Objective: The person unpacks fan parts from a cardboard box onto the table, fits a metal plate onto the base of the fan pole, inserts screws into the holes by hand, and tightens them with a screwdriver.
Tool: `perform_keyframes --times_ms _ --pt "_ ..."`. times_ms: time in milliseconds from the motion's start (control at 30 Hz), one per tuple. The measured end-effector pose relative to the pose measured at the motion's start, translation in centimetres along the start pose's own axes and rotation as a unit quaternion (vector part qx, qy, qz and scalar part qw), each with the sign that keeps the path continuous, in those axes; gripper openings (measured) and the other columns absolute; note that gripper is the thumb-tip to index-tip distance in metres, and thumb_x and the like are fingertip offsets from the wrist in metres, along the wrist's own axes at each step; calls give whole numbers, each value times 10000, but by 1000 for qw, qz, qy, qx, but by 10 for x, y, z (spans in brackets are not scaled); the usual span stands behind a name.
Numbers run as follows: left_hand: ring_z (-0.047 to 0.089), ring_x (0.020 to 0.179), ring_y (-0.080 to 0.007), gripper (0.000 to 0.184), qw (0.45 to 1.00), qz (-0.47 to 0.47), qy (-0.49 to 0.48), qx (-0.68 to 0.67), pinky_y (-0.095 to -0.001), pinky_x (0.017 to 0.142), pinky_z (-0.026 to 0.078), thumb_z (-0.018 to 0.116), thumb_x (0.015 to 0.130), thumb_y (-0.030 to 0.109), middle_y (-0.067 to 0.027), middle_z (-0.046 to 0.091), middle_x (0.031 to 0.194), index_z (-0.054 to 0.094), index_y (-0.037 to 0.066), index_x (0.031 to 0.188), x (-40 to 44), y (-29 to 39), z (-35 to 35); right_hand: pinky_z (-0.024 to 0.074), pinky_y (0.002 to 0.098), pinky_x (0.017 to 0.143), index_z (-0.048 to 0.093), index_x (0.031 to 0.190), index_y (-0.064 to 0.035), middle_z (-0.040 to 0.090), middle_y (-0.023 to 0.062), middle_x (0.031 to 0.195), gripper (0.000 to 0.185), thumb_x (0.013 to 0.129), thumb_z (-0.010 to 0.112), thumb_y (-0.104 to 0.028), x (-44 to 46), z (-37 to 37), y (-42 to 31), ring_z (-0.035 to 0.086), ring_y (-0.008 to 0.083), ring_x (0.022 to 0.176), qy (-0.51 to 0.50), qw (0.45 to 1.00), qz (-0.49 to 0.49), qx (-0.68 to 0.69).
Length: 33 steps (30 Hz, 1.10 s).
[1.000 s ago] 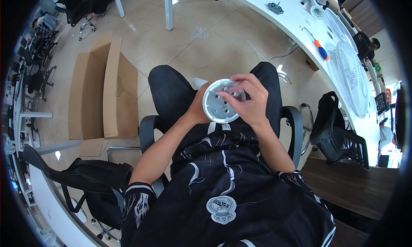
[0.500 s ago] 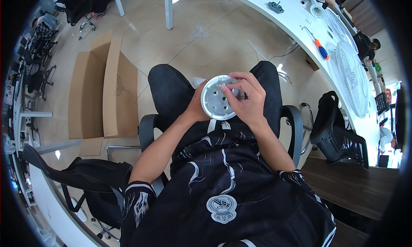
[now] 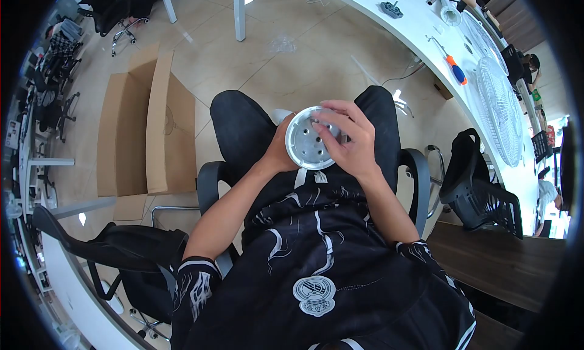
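Partly beneath right fingers (image 3: 342, 120), round part (image 3: 308, 144).

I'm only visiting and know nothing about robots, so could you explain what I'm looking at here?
Happy to. There is no machine at work here, just a seated person's two bare hands. The view comes from one camera worn on that person's head, looking forward and down, which is why their own dark shirt fills the bottom.

The left hand holds a whitish round part with small holes in its face. The right hand has its thumb and fingers over that face; whether they pinch something tiny is too blurred to tell.

On the white table lie a screwdriver with an orange and blue handle, a small grey part and a white wire grille. An open cardboard box stands on the floor.
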<state>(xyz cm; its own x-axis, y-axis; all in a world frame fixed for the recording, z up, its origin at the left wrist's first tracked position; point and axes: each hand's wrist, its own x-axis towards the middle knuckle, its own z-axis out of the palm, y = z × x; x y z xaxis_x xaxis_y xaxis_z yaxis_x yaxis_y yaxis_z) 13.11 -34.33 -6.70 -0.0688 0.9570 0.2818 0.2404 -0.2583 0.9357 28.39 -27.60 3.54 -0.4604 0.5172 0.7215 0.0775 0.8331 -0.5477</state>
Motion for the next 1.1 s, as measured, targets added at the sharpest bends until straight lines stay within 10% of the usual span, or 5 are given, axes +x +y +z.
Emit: perform_keyframes --times_ms 467,700,1100 --pt "669 992 -209 620 999 -21 34 -37 -346 871 531 876 601 166 -114 691 1056 610 5 1138 -5 9 1 535 301 718 712 949 -26 696 119 940 253 748 828 -126 20 -36 19 678 234 811 23 999 28 -17" --pt "567 1188 -259 974 998 -15 49 34 -394 1002 473 935 548 203 -135 554 1283 410 29 1350 -23 -37 -6 470 264 580 748 886 -17 664 57 655 157 827 715 -160 99 -181 201 587 109 575 176 945 195 -195" --pt "574 1188 -214 898 989 -102 41 -97 -374 1022 478 914 562 146 -90 567 1300 474 49 1339 -12 -25 -8 548 360 785 774 940 -104 739 112 875 215 791 748 -258 156 -264 373 710 268 823 66 856 310 -409"
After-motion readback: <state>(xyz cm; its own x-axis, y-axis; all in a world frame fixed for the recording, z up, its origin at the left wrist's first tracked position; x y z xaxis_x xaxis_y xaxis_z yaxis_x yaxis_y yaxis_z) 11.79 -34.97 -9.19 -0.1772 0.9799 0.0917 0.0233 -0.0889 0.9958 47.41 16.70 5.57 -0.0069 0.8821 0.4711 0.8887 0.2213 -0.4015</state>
